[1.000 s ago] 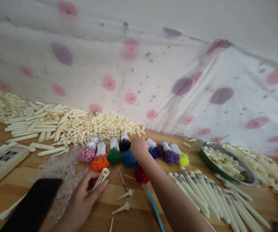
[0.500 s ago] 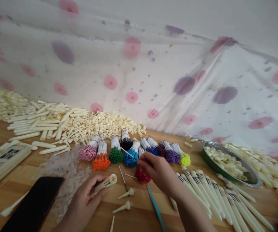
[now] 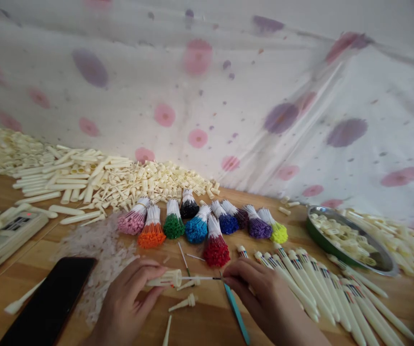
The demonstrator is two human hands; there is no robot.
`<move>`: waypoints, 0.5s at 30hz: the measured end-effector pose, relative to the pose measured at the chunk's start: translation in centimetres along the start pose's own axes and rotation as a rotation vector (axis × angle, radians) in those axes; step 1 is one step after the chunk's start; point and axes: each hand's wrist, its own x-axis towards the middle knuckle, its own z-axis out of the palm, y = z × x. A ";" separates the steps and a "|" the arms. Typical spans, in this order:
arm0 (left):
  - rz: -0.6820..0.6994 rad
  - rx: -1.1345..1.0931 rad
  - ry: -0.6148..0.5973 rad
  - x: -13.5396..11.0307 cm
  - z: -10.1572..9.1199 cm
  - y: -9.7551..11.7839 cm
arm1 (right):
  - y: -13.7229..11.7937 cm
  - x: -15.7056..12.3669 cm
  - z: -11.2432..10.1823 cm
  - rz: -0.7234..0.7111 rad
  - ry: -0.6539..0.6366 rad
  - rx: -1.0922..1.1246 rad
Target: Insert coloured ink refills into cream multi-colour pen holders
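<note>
My left hand [image 3: 127, 300] is closed around a cream pen barrel [image 3: 165, 278], held level over the wooden table [image 3: 207, 322]. My right hand [image 3: 261, 295] pinches a thin black-tipped refill [image 3: 201, 278] with its white end at the barrel's open mouth. Just beyond the hands lie bundles of refills with coloured tips: pink [image 3: 133, 222], orange [image 3: 151, 232], green [image 3: 173, 225], black [image 3: 188, 207], blue [image 3: 197, 228], red [image 3: 215, 249], purple [image 3: 257, 226] and yellow-green [image 3: 276, 231].
Assembled pens [image 3: 322, 288] lie in a row at the right. A green-rimmed metal dish [image 3: 313, 235] holds cream parts. Heaps of cream barrels and clips [image 3: 120, 180] line the back. A black phone [image 3: 50, 300], a power strip [image 3: 5, 235], a teal stick [image 3: 237, 315] and loose tips [image 3: 183, 303] lie near.
My right hand came back from the refill bundles with one refill and brought it to the barrel. My left hand turned the barrel level.
</note>
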 end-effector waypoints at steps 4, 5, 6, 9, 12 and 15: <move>0.058 0.034 -0.041 0.3 0.0 0.0 | -0.3 0.3 0.6 -0.013 -0.016 0.020; 0.065 0.035 -0.052 0.3 -0.1 0.0 | -0.4 0.3 0.7 -0.022 -0.018 0.026; 0.070 0.033 -0.062 0.3 -0.1 0.1 | -0.5 0.4 0.9 -0.028 -0.022 0.029; 0.079 0.028 -0.081 0.4 -0.2 0.2 | -0.8 0.6 1.3 -0.027 -0.038 0.022; 0.082 0.035 -0.084 0.4 -0.3 0.4 | -1.0 0.6 1.4 -0.023 -0.036 0.006; 0.079 0.033 -0.081 0.4 -0.3 0.4 | -1.0 0.5 1.0 -0.020 -0.017 0.006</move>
